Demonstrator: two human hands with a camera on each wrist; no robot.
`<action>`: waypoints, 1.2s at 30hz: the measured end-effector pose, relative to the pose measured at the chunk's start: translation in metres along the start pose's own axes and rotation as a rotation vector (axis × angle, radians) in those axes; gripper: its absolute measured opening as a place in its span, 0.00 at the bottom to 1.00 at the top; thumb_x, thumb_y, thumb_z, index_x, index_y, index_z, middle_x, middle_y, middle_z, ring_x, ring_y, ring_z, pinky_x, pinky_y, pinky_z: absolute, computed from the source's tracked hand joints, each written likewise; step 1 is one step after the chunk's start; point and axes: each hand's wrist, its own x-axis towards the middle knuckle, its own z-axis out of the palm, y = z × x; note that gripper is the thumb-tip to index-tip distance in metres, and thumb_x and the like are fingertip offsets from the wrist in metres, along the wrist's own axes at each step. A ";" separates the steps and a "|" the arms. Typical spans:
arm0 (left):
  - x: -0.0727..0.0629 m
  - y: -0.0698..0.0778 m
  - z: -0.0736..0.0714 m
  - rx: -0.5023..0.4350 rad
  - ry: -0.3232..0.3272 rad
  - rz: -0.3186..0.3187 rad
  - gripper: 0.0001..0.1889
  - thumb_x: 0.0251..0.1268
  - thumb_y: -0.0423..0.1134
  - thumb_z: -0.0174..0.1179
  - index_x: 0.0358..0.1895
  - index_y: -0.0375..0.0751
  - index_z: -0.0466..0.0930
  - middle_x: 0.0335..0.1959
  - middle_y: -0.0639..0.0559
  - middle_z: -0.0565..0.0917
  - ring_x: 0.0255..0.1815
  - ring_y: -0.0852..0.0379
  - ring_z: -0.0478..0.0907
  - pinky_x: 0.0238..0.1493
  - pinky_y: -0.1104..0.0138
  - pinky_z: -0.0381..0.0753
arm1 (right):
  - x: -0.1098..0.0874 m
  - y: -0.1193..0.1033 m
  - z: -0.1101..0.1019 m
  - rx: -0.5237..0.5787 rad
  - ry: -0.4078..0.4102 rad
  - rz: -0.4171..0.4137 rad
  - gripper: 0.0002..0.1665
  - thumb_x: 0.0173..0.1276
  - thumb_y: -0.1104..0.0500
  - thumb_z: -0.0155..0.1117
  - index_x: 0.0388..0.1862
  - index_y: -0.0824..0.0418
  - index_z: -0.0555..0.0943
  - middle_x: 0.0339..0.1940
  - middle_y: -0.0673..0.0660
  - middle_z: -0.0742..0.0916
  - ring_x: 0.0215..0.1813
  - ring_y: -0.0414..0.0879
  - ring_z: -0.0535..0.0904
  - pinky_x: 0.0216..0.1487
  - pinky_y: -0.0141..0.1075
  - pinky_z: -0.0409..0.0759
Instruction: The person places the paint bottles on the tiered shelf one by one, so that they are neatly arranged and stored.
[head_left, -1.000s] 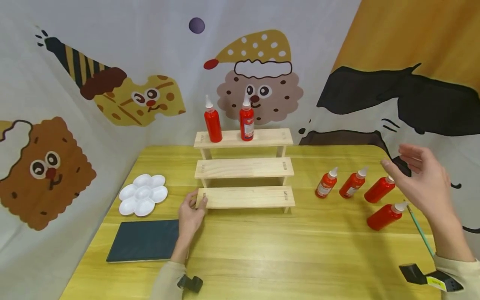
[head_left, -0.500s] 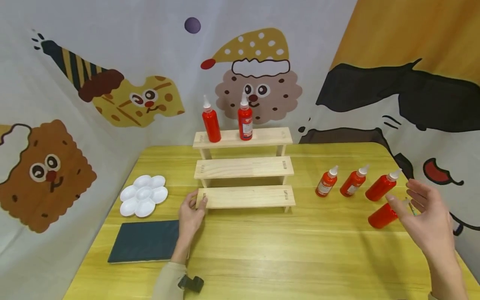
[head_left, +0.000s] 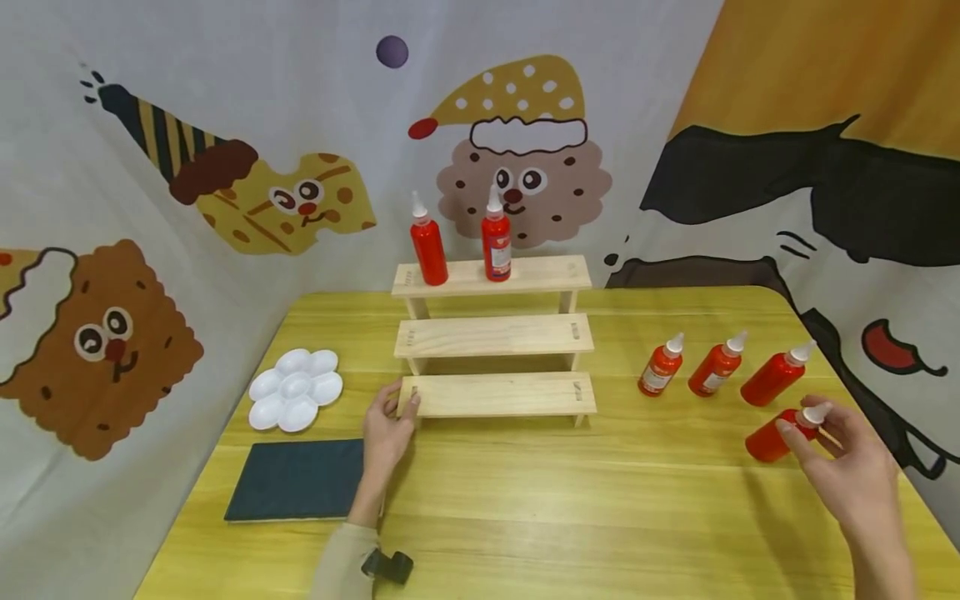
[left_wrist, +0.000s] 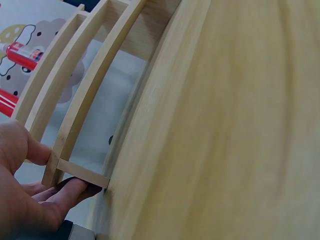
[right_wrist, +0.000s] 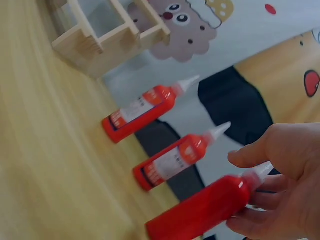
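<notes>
A three-step wooden stand (head_left: 495, 335) stands mid-table. My left hand (head_left: 386, 437) grips the left end of its lowest step; in the left wrist view the thumb (left_wrist: 37, 150) lies over the board and the fingers reach beneath. At the right, my right hand (head_left: 851, 462) surrounds the upper part of the nearest red squeeze bottle (head_left: 768, 440), thumb on the near side, fingers behind the white nozzle cap. The right wrist view shows a gap between thumb (right_wrist: 242, 157) and bottle (right_wrist: 200, 210). Two red bottles, one left (head_left: 429, 252) and one right (head_left: 497, 248), stand on the top step.
Three more red bottles stand in a row behind the nearest one: left (head_left: 661, 369), middle (head_left: 716, 369) and right (head_left: 774, 379). A white flower-shaped palette (head_left: 296, 388) and a dark flat book-like pad (head_left: 296, 479) lie at the left. A cartoon-printed cloth (head_left: 300, 67) hangs behind the table.
My right hand has come down and left, from above the right bottles to around the nearest one. The left hand keeps its grip on the stand. The bottles stay in place.
</notes>
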 end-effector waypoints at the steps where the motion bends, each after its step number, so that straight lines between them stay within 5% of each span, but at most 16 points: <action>1: 0.000 0.000 0.000 0.000 -0.001 -0.001 0.23 0.71 0.40 0.64 0.67 0.42 0.77 0.45 0.35 0.88 0.24 0.63 0.79 0.27 0.71 0.76 | 0.002 0.003 0.001 0.009 -0.008 -0.010 0.32 0.73 0.49 0.65 0.69 0.63 0.70 0.71 0.61 0.75 0.70 0.49 0.73 0.66 0.27 0.72; 6: -0.001 0.002 -0.001 -0.004 -0.013 -0.004 0.23 0.72 0.41 0.64 0.67 0.41 0.76 0.47 0.33 0.87 0.28 0.55 0.83 0.28 0.70 0.76 | 0.005 0.023 0.007 0.035 -0.064 -0.055 0.38 0.75 0.51 0.63 0.77 0.63 0.64 0.74 0.64 0.72 0.69 0.45 0.74 0.48 0.13 0.73; 9: -0.002 0.003 -0.002 0.006 -0.019 0.002 0.24 0.72 0.41 0.64 0.68 0.40 0.76 0.50 0.32 0.86 0.36 0.49 0.86 0.32 0.68 0.79 | 0.002 0.036 0.012 0.046 -0.073 -0.068 0.37 0.74 0.51 0.65 0.76 0.61 0.66 0.69 0.62 0.75 0.54 0.26 0.72 0.38 0.11 0.71; 13: -0.002 0.003 -0.004 0.027 -0.020 0.014 0.24 0.72 0.41 0.63 0.68 0.40 0.76 0.53 0.32 0.85 0.44 0.44 0.87 0.38 0.65 0.81 | -0.001 0.044 0.017 0.090 -0.048 -0.079 0.32 0.72 0.54 0.68 0.71 0.60 0.70 0.59 0.49 0.78 0.45 0.16 0.65 0.35 0.11 0.71; 18: -0.001 0.003 -0.003 0.021 -0.016 0.016 0.24 0.71 0.40 0.64 0.68 0.40 0.76 0.52 0.33 0.86 0.42 0.45 0.87 0.36 0.67 0.79 | -0.002 0.041 0.019 0.096 -0.004 -0.087 0.30 0.71 0.57 0.69 0.69 0.58 0.71 0.54 0.39 0.76 0.44 0.14 0.65 0.37 0.09 0.70; 23: -0.001 0.003 -0.003 0.011 -0.017 0.014 0.24 0.71 0.40 0.64 0.68 0.40 0.76 0.51 0.33 0.87 0.40 0.45 0.87 0.34 0.68 0.79 | -0.004 0.027 0.017 0.054 0.023 -0.011 0.34 0.72 0.54 0.67 0.75 0.52 0.69 0.65 0.51 0.78 0.63 0.34 0.76 0.44 0.11 0.72; 27: -0.002 0.002 -0.004 0.026 -0.015 0.008 0.24 0.72 0.41 0.64 0.68 0.41 0.75 0.52 0.33 0.86 0.43 0.44 0.87 0.36 0.66 0.81 | -0.006 0.011 0.014 0.053 0.058 0.050 0.36 0.73 0.54 0.66 0.78 0.49 0.66 0.72 0.57 0.75 0.72 0.54 0.74 0.49 0.13 0.71; 33: -0.002 0.002 -0.006 0.015 -0.035 0.003 0.25 0.72 0.42 0.63 0.68 0.39 0.75 0.52 0.31 0.86 0.41 0.45 0.87 0.35 0.66 0.80 | -0.014 -0.007 0.006 0.059 0.141 0.022 0.37 0.72 0.61 0.66 0.77 0.47 0.67 0.70 0.53 0.77 0.72 0.44 0.75 0.59 0.21 0.72; 36: -0.002 0.003 -0.006 0.008 -0.040 0.003 0.25 0.72 0.43 0.63 0.69 0.39 0.75 0.53 0.31 0.85 0.43 0.45 0.87 0.36 0.65 0.81 | -0.018 -0.017 0.002 0.051 0.177 0.010 0.38 0.73 0.64 0.63 0.79 0.46 0.65 0.75 0.57 0.74 0.75 0.54 0.72 0.69 0.36 0.69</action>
